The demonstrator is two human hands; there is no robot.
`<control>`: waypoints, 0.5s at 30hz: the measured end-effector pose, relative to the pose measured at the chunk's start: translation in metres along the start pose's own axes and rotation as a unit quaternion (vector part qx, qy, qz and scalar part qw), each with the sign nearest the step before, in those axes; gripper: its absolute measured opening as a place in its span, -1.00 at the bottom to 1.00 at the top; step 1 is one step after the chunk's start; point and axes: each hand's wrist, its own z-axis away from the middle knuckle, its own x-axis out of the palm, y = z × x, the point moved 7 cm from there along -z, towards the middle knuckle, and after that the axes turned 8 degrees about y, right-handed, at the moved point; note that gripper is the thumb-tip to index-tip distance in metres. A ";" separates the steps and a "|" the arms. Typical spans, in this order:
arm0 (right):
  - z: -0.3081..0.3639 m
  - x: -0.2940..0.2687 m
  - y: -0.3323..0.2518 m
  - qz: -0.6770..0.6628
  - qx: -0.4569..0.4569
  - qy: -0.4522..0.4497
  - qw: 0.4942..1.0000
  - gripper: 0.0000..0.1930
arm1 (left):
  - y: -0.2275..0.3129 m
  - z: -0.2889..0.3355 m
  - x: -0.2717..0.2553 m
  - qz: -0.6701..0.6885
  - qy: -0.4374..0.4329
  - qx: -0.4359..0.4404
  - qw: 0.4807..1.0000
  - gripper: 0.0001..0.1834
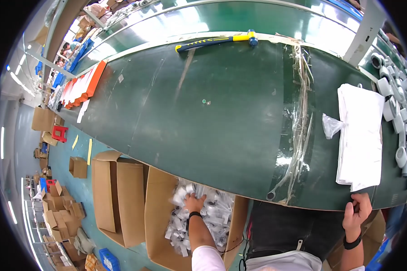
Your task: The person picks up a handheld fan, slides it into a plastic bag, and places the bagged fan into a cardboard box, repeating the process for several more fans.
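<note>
My left hand (195,203) reaches down into an open carton, palm down with its fingers spread over white parts in clear plastic bags (208,214). Blur covers a white bagged part (181,194) by the fingertips; I cannot see a firm grip on it. At the bench's front right, my right hand (357,212) has curled fingers just below the lower edge of a stack of flat white bags (360,135). What these fingers hold, if anything, is hidden. Both wrists wear dark bands.
The green bench (212,131) carries a blue-and-yellow hammer (217,42) at its back edge. Clear tape strips (300,117) cross it, with a ring-ended tool (271,195) by them. Orange boxes (88,86) lie far left, grey-white fittings (398,113) right. Another carton (131,198) stands left.
</note>
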 end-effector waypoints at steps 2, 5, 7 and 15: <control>-0.001 0.001 -0.002 -0.007 -0.003 0.002 1.000 -0.73 | -0.015 -0.009 0.014 0.071 0.025 0.068 0.995 -0.32; -0.001 0.000 -0.001 -0.009 0.008 0.017 1.000 -0.73 | -0.011 -0.012 0.025 0.102 -0.029 0.099 0.989 -0.35; -0.004 0.001 -0.006 -0.010 0.005 0.014 1.000 -0.74 | -0.009 -0.007 0.016 0.133 0.009 0.115 0.984 -0.41; -0.020 -0.008 -0.022 -0.020 -0.014 0.070 0.997 -0.84 | 0.027 0.029 -0.126 0.376 0.282 0.219 0.855 -0.88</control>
